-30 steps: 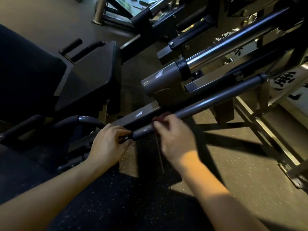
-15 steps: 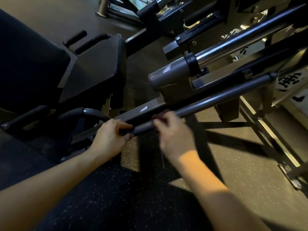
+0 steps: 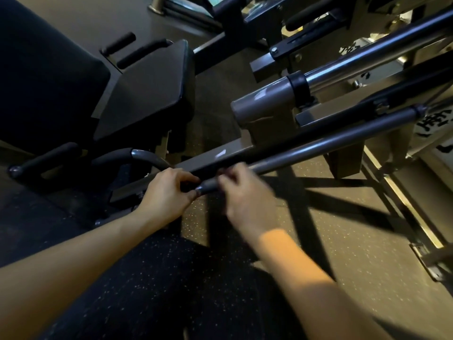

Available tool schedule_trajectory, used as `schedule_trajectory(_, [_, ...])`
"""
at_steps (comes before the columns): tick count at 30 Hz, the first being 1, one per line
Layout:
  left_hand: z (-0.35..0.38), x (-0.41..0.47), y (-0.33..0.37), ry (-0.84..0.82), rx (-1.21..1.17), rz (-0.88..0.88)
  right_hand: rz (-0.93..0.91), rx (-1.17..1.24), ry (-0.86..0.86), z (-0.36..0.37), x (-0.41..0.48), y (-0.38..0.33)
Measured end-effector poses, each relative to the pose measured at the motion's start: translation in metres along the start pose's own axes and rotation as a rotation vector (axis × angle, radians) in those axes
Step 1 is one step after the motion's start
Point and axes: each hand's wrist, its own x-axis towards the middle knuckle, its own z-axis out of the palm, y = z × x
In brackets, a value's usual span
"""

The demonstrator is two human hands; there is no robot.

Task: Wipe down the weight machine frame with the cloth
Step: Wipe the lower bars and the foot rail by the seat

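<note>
Weight machine frame [image 3: 220, 155] stands on the speckled rubber floor [image 3: 331, 241] and runs from the middle of the view up toward the right edge. Its grey round bar [image 3: 318, 146] slants down to a free end near the centre.

In the head view both hands meet at that end. The left hand [image 3: 166, 195] has its thumb and fingers [image 3: 192, 195] curled round the bar's tip, pinching it. Just beside it, the right hand [image 3: 247, 200] is blurred; its fingers [image 3: 229, 177] are clenched over the bar. At the fingertips a dark red scrap shows against the metal, which looks like the cloth [image 3: 221, 171]; most of it is hidden.

A black seat pad [image 3: 147, 94] and backrest [image 3: 44, 82] lie toward the left edge, with a curved grey handle [image 3: 147, 158] below them. A thicker chrome tube [image 3: 367, 57] crosses above the bar.
</note>
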Motion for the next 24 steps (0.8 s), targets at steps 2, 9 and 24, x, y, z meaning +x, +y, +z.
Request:
schedule_trajectory(2, [0.0, 0.001, 0.0, 0.015, 0.008, 0.003, 0.17, -0.013, 0.1, -0.031, -0.002, 0.04])
schedule_trajectory(9, [-0.004, 0.004, 0.003, 0.014, 0.042, -0.019, 0.228, 0.047, 0.142, -0.002, -0.001, 0.01])
schedule_trajectory(24, [-0.016, -0.009, -0.021, -0.04, 0.259, -0.01, 0.335, -0.025, 0.202, -0.008, -0.005, 0.015])
